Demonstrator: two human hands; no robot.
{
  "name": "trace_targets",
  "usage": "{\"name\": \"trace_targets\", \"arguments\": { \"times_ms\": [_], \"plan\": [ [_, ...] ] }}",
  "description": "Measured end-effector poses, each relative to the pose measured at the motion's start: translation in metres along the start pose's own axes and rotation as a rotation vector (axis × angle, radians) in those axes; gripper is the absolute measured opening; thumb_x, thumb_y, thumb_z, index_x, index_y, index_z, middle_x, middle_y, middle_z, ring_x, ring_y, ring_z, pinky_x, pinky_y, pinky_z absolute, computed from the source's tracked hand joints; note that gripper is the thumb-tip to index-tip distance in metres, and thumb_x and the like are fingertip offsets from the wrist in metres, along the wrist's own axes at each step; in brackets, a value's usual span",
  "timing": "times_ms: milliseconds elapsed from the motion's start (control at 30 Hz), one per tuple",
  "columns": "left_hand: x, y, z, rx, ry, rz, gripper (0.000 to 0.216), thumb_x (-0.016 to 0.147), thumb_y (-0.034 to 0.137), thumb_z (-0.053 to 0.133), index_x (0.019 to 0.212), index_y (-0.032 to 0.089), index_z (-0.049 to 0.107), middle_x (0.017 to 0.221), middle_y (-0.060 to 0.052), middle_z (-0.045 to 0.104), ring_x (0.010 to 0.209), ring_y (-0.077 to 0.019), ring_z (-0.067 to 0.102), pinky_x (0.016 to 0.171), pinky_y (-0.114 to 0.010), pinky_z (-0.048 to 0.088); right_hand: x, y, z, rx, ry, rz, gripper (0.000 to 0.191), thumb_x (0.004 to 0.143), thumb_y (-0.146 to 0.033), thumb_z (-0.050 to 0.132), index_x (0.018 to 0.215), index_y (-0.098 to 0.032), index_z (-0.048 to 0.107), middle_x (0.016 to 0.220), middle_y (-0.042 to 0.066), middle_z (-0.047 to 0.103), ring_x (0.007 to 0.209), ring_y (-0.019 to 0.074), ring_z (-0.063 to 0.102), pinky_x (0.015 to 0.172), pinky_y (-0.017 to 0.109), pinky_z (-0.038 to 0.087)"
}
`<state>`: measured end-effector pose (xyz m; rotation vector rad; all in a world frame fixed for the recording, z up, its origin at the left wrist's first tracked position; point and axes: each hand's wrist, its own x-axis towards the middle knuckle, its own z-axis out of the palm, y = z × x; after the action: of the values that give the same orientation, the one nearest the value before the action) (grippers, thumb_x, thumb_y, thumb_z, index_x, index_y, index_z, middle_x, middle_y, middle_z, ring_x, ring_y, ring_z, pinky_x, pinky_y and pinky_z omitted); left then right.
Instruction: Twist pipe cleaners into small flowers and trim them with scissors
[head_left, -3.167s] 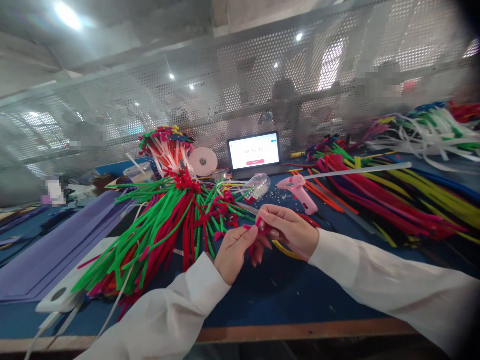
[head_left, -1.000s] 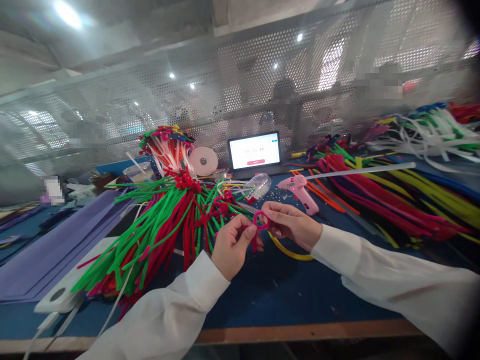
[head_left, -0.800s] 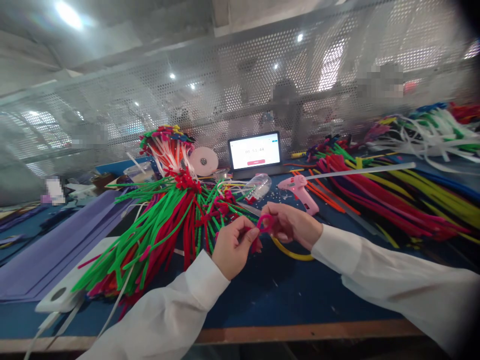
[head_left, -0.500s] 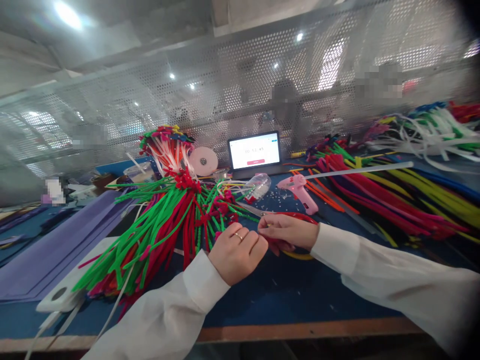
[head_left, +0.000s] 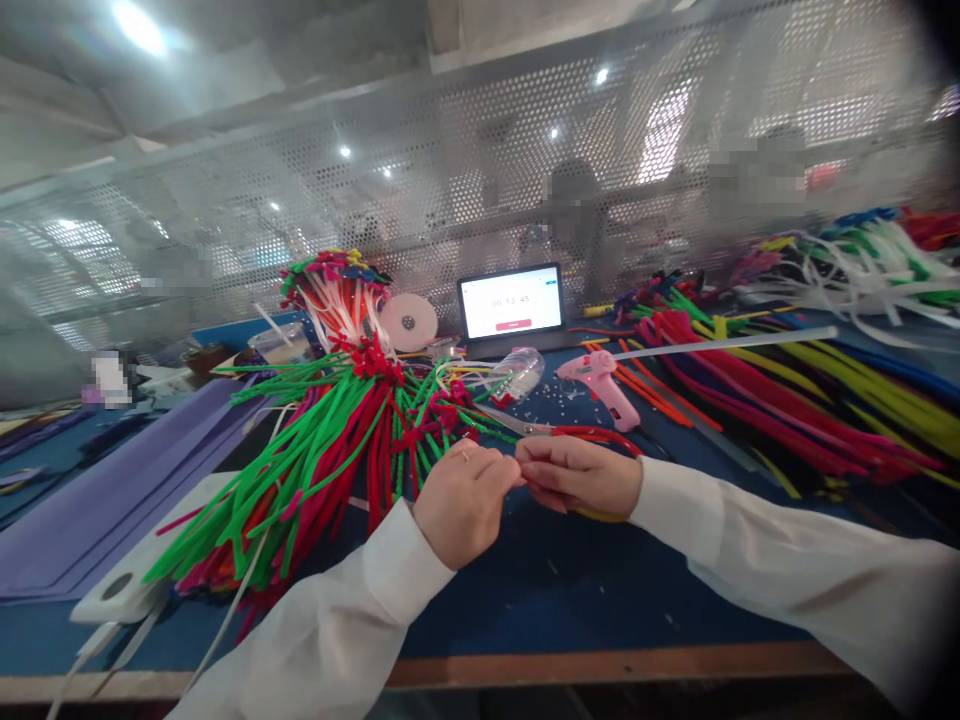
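My left hand (head_left: 463,500) and my right hand (head_left: 579,474) meet fingertip to fingertip over the blue table (head_left: 570,590), both closed in a pinch. The pink pipe cleaner seen in them a moment ago is hidden inside the fingers. Red-handled scissors (head_left: 585,434) lie just behind my right hand, and a yellow loop pokes out under its wrist. A big bundle of green and red pipe-cleaner stems (head_left: 330,440) lies just left of my left hand.
A pink glue gun (head_left: 604,385), a small tablet (head_left: 511,302), a tape roll (head_left: 409,322) and a tipped clear cup (head_left: 519,368) stand behind. Long coloured pipe cleaners (head_left: 780,390) cover the right side. Purple sheets (head_left: 112,480) lie left. Other people sit beyond the perforated screen (head_left: 480,190).
The pink loop that both hands held up has dropped out of sight as the hands turned palm-down, lowered and pinched together at the fingertips.
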<state>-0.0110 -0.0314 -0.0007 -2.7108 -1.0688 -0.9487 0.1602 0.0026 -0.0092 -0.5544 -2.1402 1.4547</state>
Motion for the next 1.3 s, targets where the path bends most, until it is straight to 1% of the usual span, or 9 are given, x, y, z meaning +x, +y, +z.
{"name": "trace_targets", "arguments": {
  "times_ms": [167, 267, 367, 567, 700, 900, 1000, 1167, 1300],
  "plan": [
    [0.006, 0.003, 0.005, -1.107, -0.184, -0.584, 0.020, 0.077, 0.033, 0.044, 0.065, 0.017, 0.039, 0.051, 0.003, 0.044, 0.044, -0.0078, 0.043, 0.044, -0.020, 0.037, -0.005, -0.008, -0.005, -0.802, 0.180, -0.367, 0.019, 0.084, -0.024, 0.031, 0.072, -0.017, 0.045, 0.060, 0.001, 0.049, 0.053, 0.0094, 0.043, 0.052, 0.022, 0.034],
    [0.006, 0.001, 0.010, -1.352, -0.258, -0.690, 0.023, 0.073, 0.035, 0.049, 0.065, 0.017, 0.037, 0.050, 0.004, 0.041, 0.042, -0.0072, 0.041, 0.040, -0.018, 0.035, -0.008, -0.008, -0.009, -1.066, 0.159, -0.491, 0.024, 0.084, -0.020, 0.030, 0.073, -0.019, 0.051, 0.065, 0.003, 0.053, 0.061, 0.0121, 0.046, 0.059, 0.025, 0.034],
    [0.005, -0.003, 0.009, -1.010, -0.209, -0.533, 0.019, 0.077, 0.032, 0.042, 0.067, 0.017, 0.040, 0.052, 0.002, 0.045, 0.046, -0.0088, 0.045, 0.046, -0.021, 0.038, -0.006, -0.004, -0.010, -0.898, 0.196, -0.379, 0.023, 0.084, -0.028, 0.033, 0.075, -0.018, 0.052, 0.066, 0.004, 0.054, 0.065, 0.0133, 0.048, 0.061, 0.025, 0.036],
    [0.000, -0.011, 0.001, 0.191, -0.014, 0.178, 0.019, 0.078, 0.011, 0.035, 0.071, 0.017, 0.053, 0.063, -0.003, 0.054, 0.063, -0.0135, 0.050, 0.070, -0.031, 0.037, 0.002, 0.006, -0.001, 0.079, -0.009, 0.027, 0.029, 0.084, -0.040, 0.032, 0.071, -0.015, 0.039, 0.057, 0.000, 0.049, 0.045, 0.0066, 0.042, 0.044, 0.019, 0.035],
    [0.001, -0.005, -0.003, -0.047, -0.004, 0.015, 0.017, 0.079, 0.018, 0.038, 0.069, 0.017, 0.051, 0.063, -0.003, 0.055, 0.062, -0.0130, 0.050, 0.065, -0.029, 0.038, 0.000, 0.003, 0.000, -0.001, 0.053, -0.087, 0.022, 0.082, -0.037, 0.038, 0.074, -0.016, 0.039, 0.056, -0.002, 0.044, 0.046, 0.0061, 0.039, 0.043, 0.018, 0.032],
    [0.007, 0.004, 0.006, -1.191, -0.209, -0.554, 0.021, 0.079, 0.034, 0.039, 0.066, 0.018, 0.034, 0.048, 0.005, 0.040, 0.040, -0.0081, 0.042, 0.040, -0.020, 0.036, -0.009, -0.010, -0.006, -0.971, 0.306, -0.486, 0.020, 0.083, -0.021, 0.035, 0.072, -0.020, 0.052, 0.069, 0.003, 0.054, 0.068, 0.0131, 0.046, 0.066, 0.028, 0.034],
    [0.005, 0.000, 0.006, -0.925, -0.179, -0.441, 0.020, 0.080, 0.032, 0.038, 0.067, 0.017, 0.040, 0.051, 0.002, 0.046, 0.045, -0.0092, 0.046, 0.046, -0.022, 0.039, -0.009, -0.009, -0.008, -0.941, 0.297, -0.434, 0.019, 0.083, -0.025, 0.036, 0.075, -0.019, 0.053, 0.071, 0.004, 0.056, 0.070, 0.0147, 0.047, 0.067, 0.029, 0.034],
    [0.001, -0.008, -0.003, 0.039, 0.045, 0.062, 0.017, 0.078, 0.019, 0.041, 0.069, 0.017, 0.055, 0.063, -0.003, 0.058, 0.064, -0.0132, 0.053, 0.069, -0.029, 0.036, -0.001, 0.000, -0.004, -0.278, 0.079, -0.128, 0.026, 0.086, -0.033, 0.027, 0.075, -0.016, 0.042, 0.060, 0.000, 0.049, 0.055, 0.0094, 0.049, 0.052, 0.021, 0.039],
    [0.003, -0.002, -0.004, -0.327, -0.022, -0.158, 0.018, 0.079, 0.025, 0.041, 0.068, 0.017, 0.051, 0.060, -0.001, 0.056, 0.059, -0.0124, 0.054, 0.060, -0.026, 0.040, -0.002, -0.003, -0.002, -0.471, 0.191, -0.273, 0.018, 0.084, -0.026, 0.034, 0.074, -0.016, 0.045, 0.061, 0.000, 0.048, 0.055, 0.0086, 0.044, 0.052, 0.021, 0.037]
  ]
}}
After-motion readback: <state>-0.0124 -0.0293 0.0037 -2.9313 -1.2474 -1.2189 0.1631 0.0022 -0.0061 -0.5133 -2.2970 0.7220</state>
